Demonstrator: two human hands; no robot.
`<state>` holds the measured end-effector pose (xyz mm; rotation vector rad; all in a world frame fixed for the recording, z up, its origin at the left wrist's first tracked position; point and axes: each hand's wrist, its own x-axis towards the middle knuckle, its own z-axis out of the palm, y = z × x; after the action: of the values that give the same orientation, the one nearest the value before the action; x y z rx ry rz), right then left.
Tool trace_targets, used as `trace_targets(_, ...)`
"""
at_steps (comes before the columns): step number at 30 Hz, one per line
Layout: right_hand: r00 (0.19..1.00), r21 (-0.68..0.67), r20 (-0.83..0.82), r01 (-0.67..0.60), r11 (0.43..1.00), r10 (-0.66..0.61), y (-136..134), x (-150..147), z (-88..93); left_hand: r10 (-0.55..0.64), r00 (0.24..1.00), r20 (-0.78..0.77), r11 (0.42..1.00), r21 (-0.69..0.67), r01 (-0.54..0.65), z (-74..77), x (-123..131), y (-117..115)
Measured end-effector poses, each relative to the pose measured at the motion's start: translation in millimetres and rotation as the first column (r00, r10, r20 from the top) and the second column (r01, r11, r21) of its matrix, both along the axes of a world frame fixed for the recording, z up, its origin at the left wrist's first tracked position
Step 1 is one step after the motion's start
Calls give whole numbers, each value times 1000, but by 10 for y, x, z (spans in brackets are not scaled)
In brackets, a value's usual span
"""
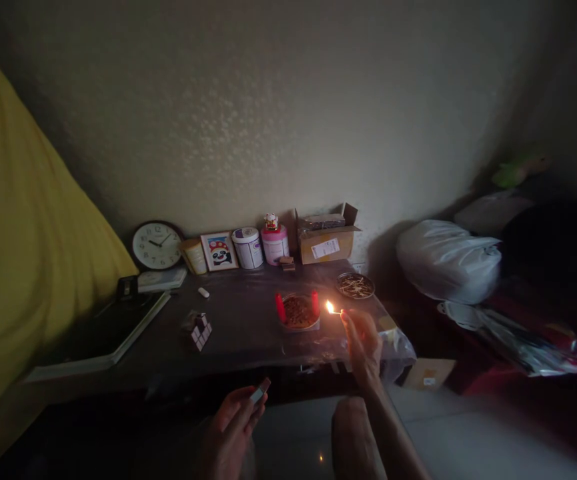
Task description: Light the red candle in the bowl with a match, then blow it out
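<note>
Pinched between the fingertips of my right hand [363, 340] is a burning match [336, 312], its flame pointing left over the table. Just left of the flame sits a round dish [300, 313] with brown contents and a red candle [281, 308] at its left side. A second red candle [315, 303] stands at its right side, nearest the flame; neither candle shows a flame. My left hand [235, 417] is in front of the table's edge, its fingers wrapped round a small matchbox [259, 391]. Behind my right hand lies a round dish of matchsticks [355, 285].
Along the wall stand a clock [157, 245], a panda picture [219, 251], two tins and an open cardboard box [325, 247]. A puzzle cube [201, 332] is on the table's left part. White bags [448, 260] lie to the right, a yellow curtain [28, 233] hangs left.
</note>
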<state>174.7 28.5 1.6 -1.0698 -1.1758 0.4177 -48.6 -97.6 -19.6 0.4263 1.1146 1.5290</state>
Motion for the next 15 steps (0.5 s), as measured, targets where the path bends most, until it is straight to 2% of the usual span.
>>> trace_targets(8,998,6,-59,-15,1000,15,165,-17,1,-58,998,-18,998,25,59,-211,-133,-78)
trace_targets(11,996,-16,-79,-48,999,47,216,-31,-16,-21,999,-29,1000,9,22,-253,-146,-75)
trace_targets(15,987,-62,-134,-96,993,87,278,-65,-15,-67,998,0,998,-16,67,-271,-183,-81)
